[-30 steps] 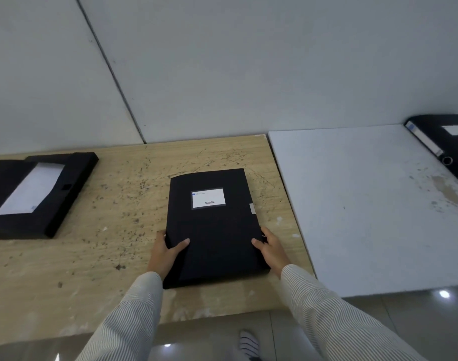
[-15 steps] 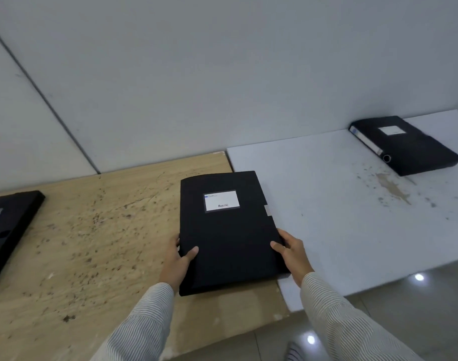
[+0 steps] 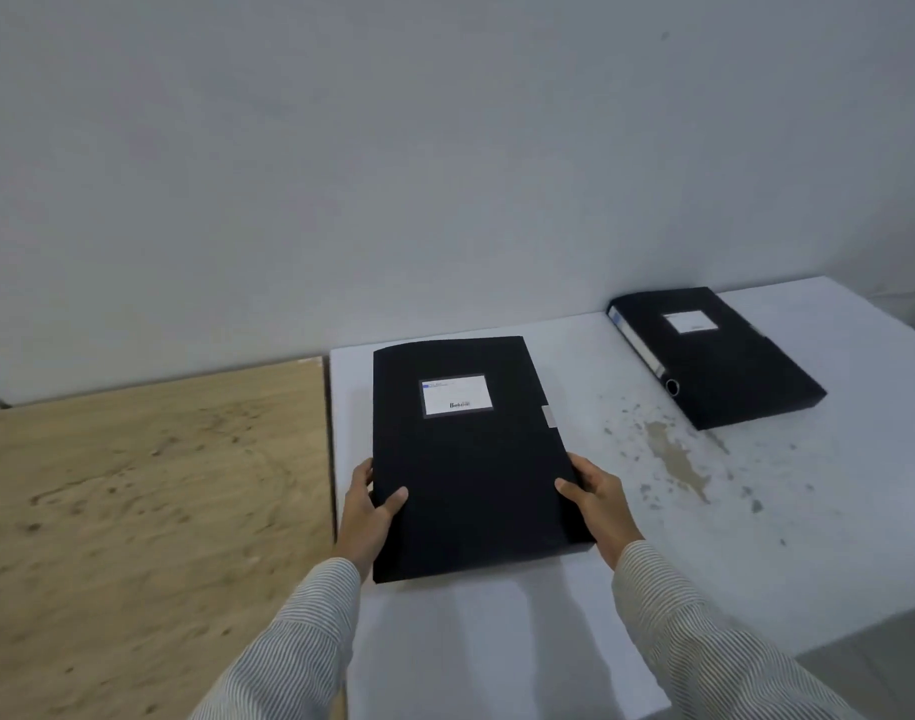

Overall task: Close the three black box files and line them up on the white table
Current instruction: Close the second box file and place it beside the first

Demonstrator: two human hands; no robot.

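A closed black box file [image 3: 471, 459] with a white label is held flat over the left part of the white table [image 3: 678, 537]. My left hand [image 3: 364, 517] grips its near left edge and my right hand [image 3: 598, 504] grips its near right edge, thumbs on top. A second closed black box file [image 3: 715, 356] lies on the white table at the back right, its spine with a ring hole facing left. The third box file is out of view.
A speckled wooden table [image 3: 148, 511] adjoins the white table on the left. A plain grey wall runs along the back of both tables. Brown stains mark the white surface between the two files. Floor shows at the bottom right.
Both hands have carried the closed file to the right, from the wooden table to over the white table. The view has swung right, so the open file at the left is gone from sight.
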